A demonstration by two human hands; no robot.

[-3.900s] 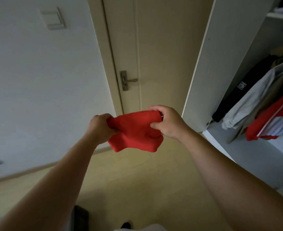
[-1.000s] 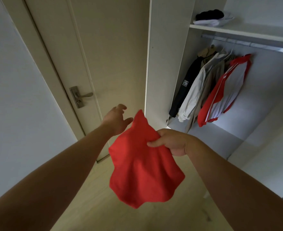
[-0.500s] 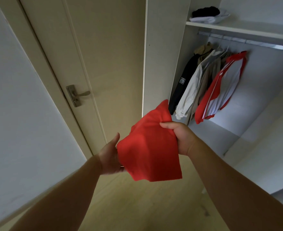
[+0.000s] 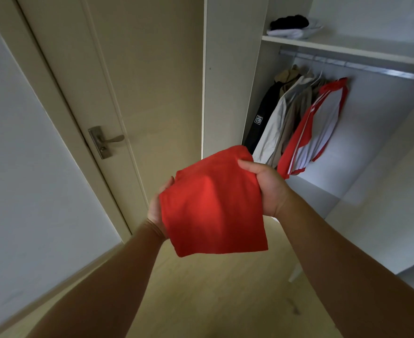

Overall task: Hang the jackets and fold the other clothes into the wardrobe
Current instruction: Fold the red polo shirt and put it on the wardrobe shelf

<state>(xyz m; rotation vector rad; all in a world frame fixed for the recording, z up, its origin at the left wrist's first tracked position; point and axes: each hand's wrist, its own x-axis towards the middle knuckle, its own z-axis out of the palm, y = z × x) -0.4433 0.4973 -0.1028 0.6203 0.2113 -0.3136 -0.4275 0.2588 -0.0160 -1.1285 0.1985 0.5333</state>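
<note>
In mid-air before the open wardrobe (image 4: 227, 81), the right hand (image 4: 266, 189) clamps the upper right edge of a folded red garment (image 4: 213, 203), thumb on top and fingers beneath the cloth. The left hand (image 4: 158, 206) sits under the garment's left side and supports it. Its fingers are covered by the fabric, so it cannot be told whether they are curled or flat. The garment is held between both hands as a roughly square fold, its lower edge hanging free below them, clear of any surface.

Beyond the right hand, inside the wardrobe, four garments hang close together from a metal rail (image 4: 371, 68): a black jacket (image 4: 262, 118) nearest the side panel, then a pale grey jacket (image 4: 274, 125), a tan jacket (image 4: 291, 118) and a red-and-white jacket (image 4: 315, 128). Above the rail runs a white shelf (image 4: 347, 48), which carries a black folded item (image 4: 290, 21) lying on a white folded item (image 4: 288, 32).

Left of the wardrobe stands a closed beige door (image 4: 140, 69) with a metal lever handle (image 4: 106, 141). A white wall (image 4: 18, 167) adjoins the door frame. A pale wooden floor (image 4: 213, 289) lies below the forearms.
</note>
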